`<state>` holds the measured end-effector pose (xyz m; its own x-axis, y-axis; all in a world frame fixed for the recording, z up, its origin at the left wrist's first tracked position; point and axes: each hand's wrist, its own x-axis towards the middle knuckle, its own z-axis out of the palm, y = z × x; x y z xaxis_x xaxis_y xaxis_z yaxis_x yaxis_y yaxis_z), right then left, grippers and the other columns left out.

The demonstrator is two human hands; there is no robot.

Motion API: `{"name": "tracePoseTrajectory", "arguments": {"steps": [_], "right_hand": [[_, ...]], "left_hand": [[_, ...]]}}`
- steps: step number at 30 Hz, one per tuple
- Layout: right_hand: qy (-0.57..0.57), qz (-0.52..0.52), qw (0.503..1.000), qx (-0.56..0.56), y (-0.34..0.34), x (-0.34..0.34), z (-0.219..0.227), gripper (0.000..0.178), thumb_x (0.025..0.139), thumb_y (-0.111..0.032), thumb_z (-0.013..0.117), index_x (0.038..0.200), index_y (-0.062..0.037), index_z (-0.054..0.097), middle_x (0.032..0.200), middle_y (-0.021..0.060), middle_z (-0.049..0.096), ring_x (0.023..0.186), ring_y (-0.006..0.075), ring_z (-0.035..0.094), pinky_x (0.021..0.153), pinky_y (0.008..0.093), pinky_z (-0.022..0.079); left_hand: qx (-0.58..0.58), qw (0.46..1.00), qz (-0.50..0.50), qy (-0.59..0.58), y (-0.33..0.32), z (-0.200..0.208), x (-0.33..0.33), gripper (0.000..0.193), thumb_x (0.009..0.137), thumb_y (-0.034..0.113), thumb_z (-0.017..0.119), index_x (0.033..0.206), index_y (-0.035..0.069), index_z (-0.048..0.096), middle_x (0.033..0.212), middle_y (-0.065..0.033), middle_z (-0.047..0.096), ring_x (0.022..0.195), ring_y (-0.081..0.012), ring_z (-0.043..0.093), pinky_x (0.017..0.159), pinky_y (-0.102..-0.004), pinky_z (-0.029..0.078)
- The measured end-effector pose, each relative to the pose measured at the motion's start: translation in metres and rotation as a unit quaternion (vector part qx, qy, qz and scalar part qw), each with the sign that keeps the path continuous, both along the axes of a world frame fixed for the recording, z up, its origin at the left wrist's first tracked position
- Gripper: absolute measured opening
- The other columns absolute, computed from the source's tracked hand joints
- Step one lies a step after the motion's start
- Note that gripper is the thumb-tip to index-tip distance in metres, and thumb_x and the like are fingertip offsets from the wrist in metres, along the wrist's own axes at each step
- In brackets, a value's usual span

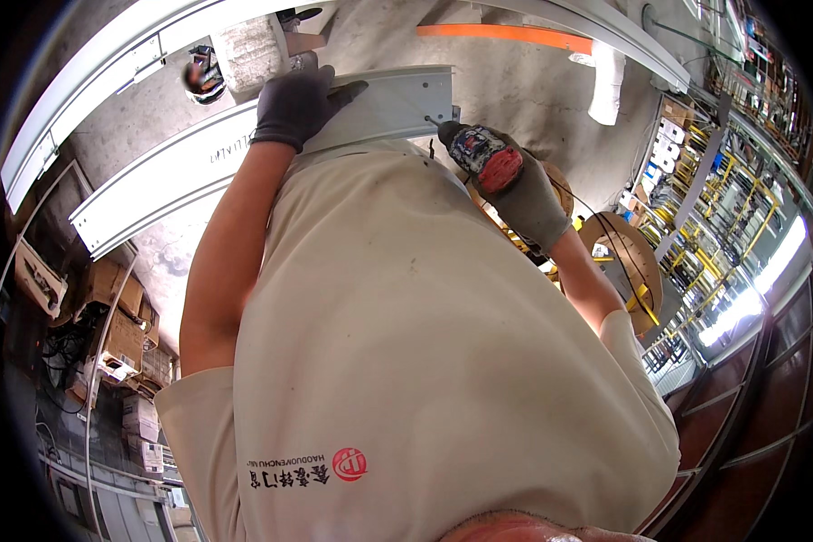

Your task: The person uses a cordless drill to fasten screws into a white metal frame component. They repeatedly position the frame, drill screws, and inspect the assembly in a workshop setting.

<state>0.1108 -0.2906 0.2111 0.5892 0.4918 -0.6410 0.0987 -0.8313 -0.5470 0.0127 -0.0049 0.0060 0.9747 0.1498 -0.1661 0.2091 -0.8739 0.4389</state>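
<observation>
A long white metal profile [388,99] lies across in front of me, with small holes near its right end. My left hand [296,104], in a dark glove, grips its far edge; the thumb stretches right along the face and the other fingers are partly hidden. In my right hand [528,199], gloved in grey, is a red and black power drill [488,161]. Its nose is close to the profile's right end; whether the bit touches the metal I cannot tell.
Beyond the profile run another long white profile [90,108] and an orange bar [506,34]. A wrapped pale block [248,54] stands past my left hand. Cardboard boxes [122,334] are stacked at left. A round brown reel [646,262] and yellow racks [709,262] stand at right.
</observation>
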Motion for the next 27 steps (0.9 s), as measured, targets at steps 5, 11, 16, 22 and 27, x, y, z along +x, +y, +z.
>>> {"name": "tracePoseTrajectory", "arguments": {"steps": [5, 11, 16, 22, 27], "right_hand": [[0.011, -0.012, 0.999, -0.031, 0.003, 0.000, 0.004, 0.052, 0.089, -0.013, 0.075, 0.137, -0.0049, 0.056, 0.125, 0.0178, 0.071, 0.116, 0.0325, 0.070, 0.099, 0.0366, 0.055], [0.004, -0.012, 1.000, -0.025, 0.003, -0.001, 0.004, 0.054, 0.088, -0.013, 0.077, 0.137, -0.0039, 0.056, 0.121, 0.0168, 0.073, 0.114, 0.0299, 0.072, 0.098, 0.0352, 0.056], [0.012, 0.000, 1.000, 0.006, 0.011, 0.000, 0.008, 0.055, 0.088, -0.012, 0.077, 0.138, -0.0032, 0.055, 0.120, 0.0160, 0.073, 0.114, 0.0277, 0.072, 0.098, 0.0346, 0.056], [0.004, 0.003, 1.000, 0.005, 0.003, 0.004, 0.003, 0.057, 0.087, -0.011, 0.077, 0.139, -0.0034, 0.054, 0.122, 0.0160, 0.073, 0.114, 0.0273, 0.072, 0.099, 0.0346, 0.055], [0.008, -0.012, 1.000, 0.013, 0.002, 0.002, 0.003, 0.058, 0.086, -0.011, 0.078, 0.139, -0.0052, 0.055, 0.122, 0.0151, 0.073, 0.115, 0.0285, 0.072, 0.099, 0.0360, 0.055]], "left_hand": [[-0.002, 1.000, 0.002, -0.004, 0.000, 0.000, 0.000, 0.067, 0.095, 0.072, 0.053, 0.089, 0.008, 0.071, 0.102, -0.0151, 0.070, 0.072, -0.0332, 0.074, 0.062, -0.0456, 0.059], [-0.009, 1.000, 0.005, -0.002, -0.001, 0.001, 0.000, 0.066, 0.095, 0.071, 0.055, 0.088, 0.007, 0.071, 0.104, -0.0159, 0.070, 0.072, -0.0332, 0.074, 0.062, -0.0457, 0.059], [0.001, 1.000, 0.000, 0.002, -0.001, 0.003, 0.002, 0.066, 0.095, 0.071, 0.055, 0.088, 0.007, 0.072, 0.103, -0.0160, 0.070, 0.071, -0.0330, 0.073, 0.061, -0.0461, 0.059], [0.001, 1.000, 0.003, -0.002, 0.000, 0.003, 0.001, 0.066, 0.095, 0.071, 0.055, 0.089, 0.007, 0.072, 0.102, -0.0152, 0.070, 0.072, -0.0324, 0.074, 0.060, -0.0455, 0.059], [-0.002, 1.000, -0.002, 0.017, 0.000, 0.005, 0.002, 0.065, 0.096, 0.071, 0.055, 0.091, 0.008, 0.072, 0.102, -0.0147, 0.070, 0.072, -0.0322, 0.074, 0.061, -0.0451, 0.059]]}}
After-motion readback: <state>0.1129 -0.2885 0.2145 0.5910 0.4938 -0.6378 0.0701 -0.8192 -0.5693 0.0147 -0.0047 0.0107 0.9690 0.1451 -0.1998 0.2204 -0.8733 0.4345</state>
